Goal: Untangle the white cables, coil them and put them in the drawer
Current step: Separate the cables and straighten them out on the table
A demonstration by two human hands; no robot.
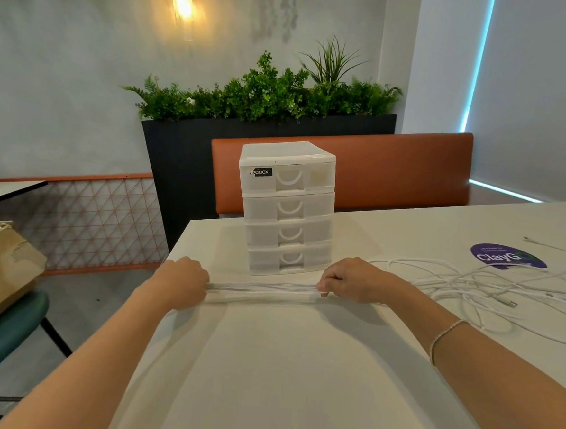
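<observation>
Thin white cables pulled straight

My left hand (183,282) and right hand (350,279) clench smooth cable strands (263,288) before the ribbed plastic drawer unit (287,208).

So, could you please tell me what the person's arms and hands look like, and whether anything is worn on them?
Both arms are bare as far as the picture shows, with no sleeves or gloves. The left hand shows no jewellery. The right hand is also bare, but a thin, pale beaded bracelet circles that forearm just behind the wrist. No rings or watch are visible.
</observation>
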